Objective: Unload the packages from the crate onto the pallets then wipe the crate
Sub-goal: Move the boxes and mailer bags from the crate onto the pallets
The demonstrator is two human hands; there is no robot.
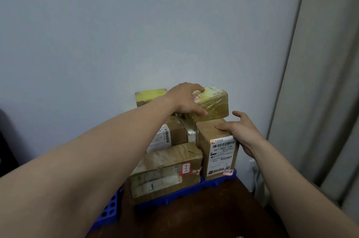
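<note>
While stacking the taped package [213,104] on the pallet [174,197] with curled left hand [186,99], steadies upright box [220,152] with spread right hand [240,130], then likely needs square release

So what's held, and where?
Left hand grips the top taped box, fingers on top, thumb on front. Right hand only rests atop the labelled box.

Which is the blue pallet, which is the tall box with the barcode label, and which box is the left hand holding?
blue pallet [174,196]: head view, its front edge under the boxes.
tall labelled box [221,154]: head view, its white barcode label.
top box [215,105]: head view, its taped front face.
</note>
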